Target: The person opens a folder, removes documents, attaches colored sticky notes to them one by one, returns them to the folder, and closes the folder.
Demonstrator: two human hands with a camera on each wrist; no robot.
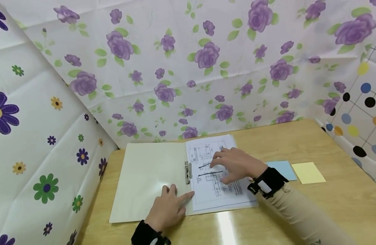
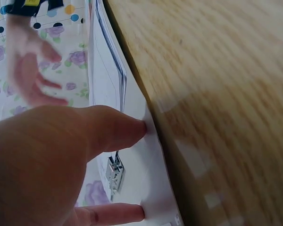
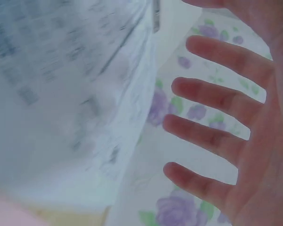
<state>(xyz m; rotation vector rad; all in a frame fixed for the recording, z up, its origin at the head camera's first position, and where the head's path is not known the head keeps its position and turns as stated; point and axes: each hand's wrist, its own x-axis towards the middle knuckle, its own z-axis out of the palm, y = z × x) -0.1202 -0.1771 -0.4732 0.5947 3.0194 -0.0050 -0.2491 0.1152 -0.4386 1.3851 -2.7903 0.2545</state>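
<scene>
We see an open, cream-white card folder (image 1: 151, 177) lying flat on the pale wood-grained bench (image 1: 298, 143); its left cover is bare, smooth and faintly glossy, while its right half carries a stack of thin white paper sheets printed with black line drawings (image 1: 203, 202); on the top sheet we make out rectangular, technical-looking outlines with fine lettering too small to read, and two bolder black strokes run across the middle; a narrow silver metal clip (image 1: 188, 173) sits at the fold, along the left edge of the sheets; the left wrist view shows us the sheets layered loosely, their edges slightly apart; the left hand (image 1: 168, 207) rests on the folder's lower part with thumb and fingers spread, one of them stretched to the sheets' left edge; the right hand (image 1: 235, 165) is over the drawings, palm down and gently arched, its fingers wide apart and grasping nothing, though we cannot tell whether a fingertip touches the paper; a black strap (image 1: 269, 182) circles that wrist above a creased beige sleeve (image 1: 307, 214); beyond it, to the right, we find a light-blue paper square (image 1: 284, 169) just beside a pale-yellow paper square (image 1: 308, 172), both flat on the wood.
</scene>
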